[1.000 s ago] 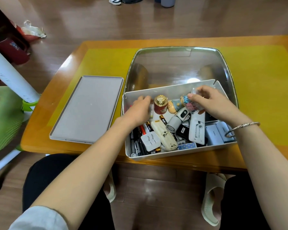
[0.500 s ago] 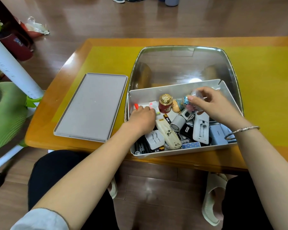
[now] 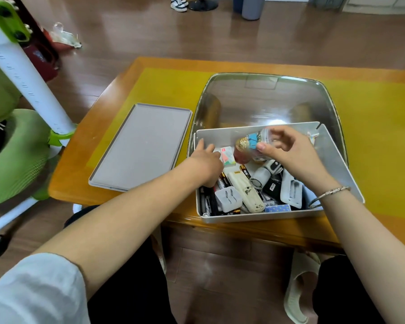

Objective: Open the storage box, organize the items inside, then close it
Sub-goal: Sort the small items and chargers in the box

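Currently, head view: white rectangular plastic storage box (image 3: 255, 217) at the table's near edge, open; flat grey lid (image 3: 140, 146) lying left of it. Sorting under way, closing outstanding. Right hand (image 3: 288, 150) pinches a small clear packet (image 3: 258, 142); left hand (image 3: 207, 160) reaches inside, fingers seemingly extended, empty.

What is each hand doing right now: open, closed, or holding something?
Left hand: open, fingers reaching into the storage box, holding nothing visible.
Right hand: pinching a small clear packet above the box.

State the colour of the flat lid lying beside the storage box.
Pale grey lid; head view.
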`<state>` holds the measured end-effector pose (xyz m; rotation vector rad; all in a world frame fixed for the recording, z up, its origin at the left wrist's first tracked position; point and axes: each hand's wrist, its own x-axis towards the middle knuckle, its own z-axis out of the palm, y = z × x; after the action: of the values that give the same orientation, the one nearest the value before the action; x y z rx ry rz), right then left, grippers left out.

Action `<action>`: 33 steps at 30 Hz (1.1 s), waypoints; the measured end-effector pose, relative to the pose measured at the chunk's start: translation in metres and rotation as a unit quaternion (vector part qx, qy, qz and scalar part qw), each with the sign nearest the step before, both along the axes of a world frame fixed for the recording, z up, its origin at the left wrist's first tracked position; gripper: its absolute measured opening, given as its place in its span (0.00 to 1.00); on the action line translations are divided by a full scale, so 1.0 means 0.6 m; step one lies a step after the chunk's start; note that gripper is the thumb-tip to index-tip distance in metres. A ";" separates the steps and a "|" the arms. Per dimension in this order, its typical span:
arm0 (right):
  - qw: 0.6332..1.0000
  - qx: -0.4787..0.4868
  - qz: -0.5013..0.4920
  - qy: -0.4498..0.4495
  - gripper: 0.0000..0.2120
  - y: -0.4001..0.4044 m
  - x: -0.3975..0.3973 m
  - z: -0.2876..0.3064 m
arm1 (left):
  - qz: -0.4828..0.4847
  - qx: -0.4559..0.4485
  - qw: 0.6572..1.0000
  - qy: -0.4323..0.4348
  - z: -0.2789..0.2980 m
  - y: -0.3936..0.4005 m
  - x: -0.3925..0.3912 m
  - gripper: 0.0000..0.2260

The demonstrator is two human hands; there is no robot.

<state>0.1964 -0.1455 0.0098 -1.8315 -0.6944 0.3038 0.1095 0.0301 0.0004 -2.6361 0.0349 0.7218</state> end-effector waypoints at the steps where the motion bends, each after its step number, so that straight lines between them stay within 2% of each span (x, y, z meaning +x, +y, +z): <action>1: 1.000 -0.007 -0.002 -0.003 0.21 0.005 0.000 -0.001 | -0.007 -0.003 1.000 0.006 0.003 0.003 0.002 0.21; 5: 0.998 -0.049 0.011 -0.042 0.28 0.036 0.001 0.005 | 0.025 -0.046 0.998 0.025 0.010 0.005 -0.006 0.17; 9: 0.990 -0.105 0.047 -0.085 0.28 0.085 0.000 0.016 | 0.039 -0.057 0.998 -0.015 0.020 -0.002 -0.027 0.19; 13: 0.951 -0.210 0.118 -0.195 0.29 0.131 0.000 0.022 | 0.042 -0.042 0.996 -0.061 0.037 -0.011 -0.045 0.21; 16: 0.919 -0.286 0.158 -0.223 0.32 0.153 0.002 0.011 | 0.050 -0.039 0.994 -0.090 0.042 -0.013 -0.062 0.20; 19: 0.891 -0.332 0.184 -0.251 0.26 0.168 0.001 -0.010 | 0.041 -0.037 0.992 -0.115 0.040 -0.009 -0.082 0.20; 24: 0.870 -0.337 0.208 -0.295 0.17 0.172 -0.001 -0.036 | 0.021 -0.080 0.983 -0.167 0.030 0.004 -0.097 0.21; 29: 0.807 -0.380 0.171 -0.420 0.08 0.167 0.000 -0.039 | 0.076 -0.143 0.975 -0.155 0.027 0.028 -0.093 0.24; 33: 0.791 -0.391 0.157 -0.444 0.07 0.167 -0.002 -0.035 | 0.101 -0.164 0.970 -0.145 0.026 0.048 -0.089 0.26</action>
<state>0.1950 -0.0453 -0.0109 -2.6591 -1.7389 -0.1321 0.0563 0.0586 0.0163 -3.0714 -0.2190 0.4113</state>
